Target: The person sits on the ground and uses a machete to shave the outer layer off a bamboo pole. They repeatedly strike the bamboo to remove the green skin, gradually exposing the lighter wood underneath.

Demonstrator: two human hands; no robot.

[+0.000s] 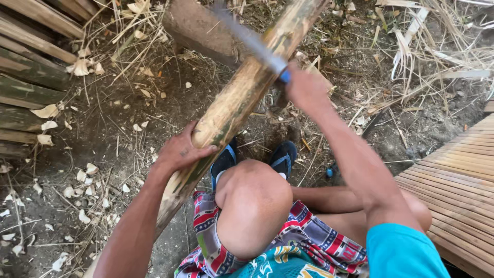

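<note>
Head view: a bamboo pole (234, 100) slants from the lower left, beside the raised knee (254, 206), up to the top edge, where its far end is cut off. The left hand (180, 152) grips it low down, fingers (203, 150) curled over the top of the pole, thumb hidden behind. The right hand (306, 87) is closed round a blue handle (284, 76) of a blade (247, 36) that lies across the pole higher up; the blade is blurred, and its tip is hard to make out. Pale chips (85, 175) litter the dirt, and bamboo slats (458, 175) lie at right.
</note>
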